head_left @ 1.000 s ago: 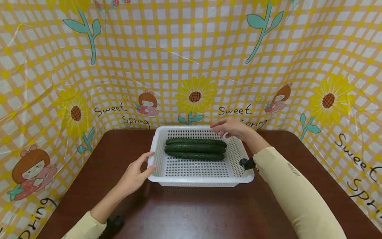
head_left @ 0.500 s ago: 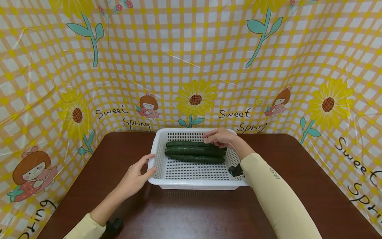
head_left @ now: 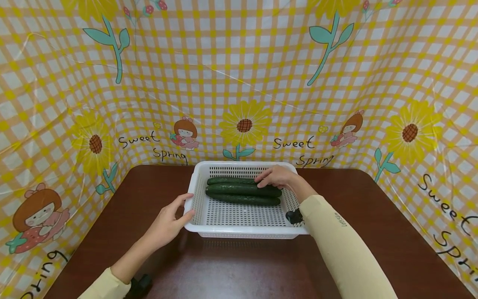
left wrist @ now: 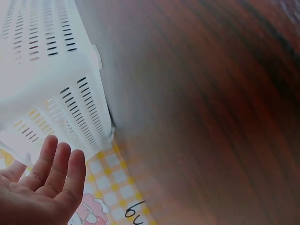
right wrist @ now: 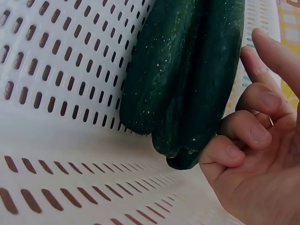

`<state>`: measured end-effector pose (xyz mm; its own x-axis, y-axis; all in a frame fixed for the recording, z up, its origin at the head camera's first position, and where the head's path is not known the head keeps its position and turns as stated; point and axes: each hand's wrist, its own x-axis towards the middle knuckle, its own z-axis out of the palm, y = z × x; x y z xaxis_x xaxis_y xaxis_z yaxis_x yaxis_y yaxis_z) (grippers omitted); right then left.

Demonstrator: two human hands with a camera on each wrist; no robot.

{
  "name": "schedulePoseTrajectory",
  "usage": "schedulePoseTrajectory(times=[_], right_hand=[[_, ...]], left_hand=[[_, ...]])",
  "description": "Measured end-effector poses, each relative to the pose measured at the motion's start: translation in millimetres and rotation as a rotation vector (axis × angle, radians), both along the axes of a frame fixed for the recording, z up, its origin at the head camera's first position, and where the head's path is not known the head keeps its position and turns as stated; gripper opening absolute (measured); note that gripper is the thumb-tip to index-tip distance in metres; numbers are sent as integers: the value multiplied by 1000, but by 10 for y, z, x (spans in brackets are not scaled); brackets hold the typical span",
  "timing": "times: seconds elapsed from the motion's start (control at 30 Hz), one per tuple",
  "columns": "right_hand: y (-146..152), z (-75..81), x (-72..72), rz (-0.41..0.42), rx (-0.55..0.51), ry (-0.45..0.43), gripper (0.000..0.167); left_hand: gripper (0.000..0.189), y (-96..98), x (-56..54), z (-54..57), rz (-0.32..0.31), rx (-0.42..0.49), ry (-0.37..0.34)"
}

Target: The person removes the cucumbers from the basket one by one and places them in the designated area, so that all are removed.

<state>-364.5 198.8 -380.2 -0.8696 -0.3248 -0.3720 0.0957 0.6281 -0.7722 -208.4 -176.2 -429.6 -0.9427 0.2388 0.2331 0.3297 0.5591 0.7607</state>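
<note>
Three dark green cucumbers (head_left: 239,189) lie side by side in a white plastic basket (head_left: 246,229) with slotted walls and floor. At the basket's left rim rests my left hand (head_left: 166,222), thumb and fingers spread apart. The left wrist view shows three of its fingers (left wrist: 61,166) lightly bent beside the outer wall. Over the right end of the cucumbers is my right hand (head_left: 278,177), reaching in from the right. Seen from the right wrist, its thumb and index finger stay extended while the other fingers curl loosely right beside the cucumbers (right wrist: 211,79).
The basket stands on a dark brown table (head_left: 242,268), near its back edge. A checked cloth (head_left: 239,66) with sunflowers hangs behind and on both sides. A black wrist camera (head_left: 294,216) on the right arm overlaps the basket's right wall.
My right hand has moved left and down from the basket's back right corner to the cucumbers. My left hand has stayed at the left rim.
</note>
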Motion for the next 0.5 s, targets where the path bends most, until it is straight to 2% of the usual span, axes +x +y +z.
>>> schedulePoseTrajectory(times=[0.27, 0.5], right_hand=[[23, -38, -40, 75, 65, 28, 39], [17, -42, -18, 146, 187, 95, 40]], left_hand=[[54, -1, -13, 0, 3, 0, -9], [53, 5, -16, 8, 6, -22, -4]])
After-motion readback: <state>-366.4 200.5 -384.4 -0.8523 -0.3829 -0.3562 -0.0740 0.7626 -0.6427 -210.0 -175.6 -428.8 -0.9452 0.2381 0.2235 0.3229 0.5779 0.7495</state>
